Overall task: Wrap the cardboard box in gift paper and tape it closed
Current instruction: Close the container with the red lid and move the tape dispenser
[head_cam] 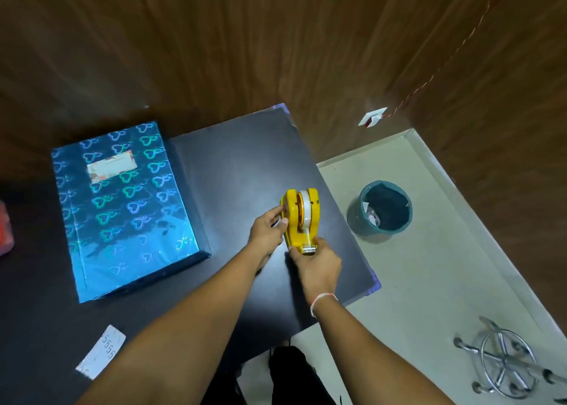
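I see the box (122,211) lying flat on the dark table (233,159), well off to the left of my hands. It is all covered in shiny blue gift paper with little hearts, and a small white label (112,166) sits on its top near the far end. My two hands are together at the yellow tape dispenser (300,220), which stands on the table near its right edge. My left hand (268,231) holds the dispenser's left side, with the thumb and fingers curled against it. My right hand (316,265) grips the near end, fingers pinched at the cutter where the tape comes out. A white roll of tape (303,206) sits inside. Near my left arm lies a paper slip (102,351) with numbers. Right of my hands, down on the pale floor, are a teal bin (380,209) and a shiny metal stool base (506,363).
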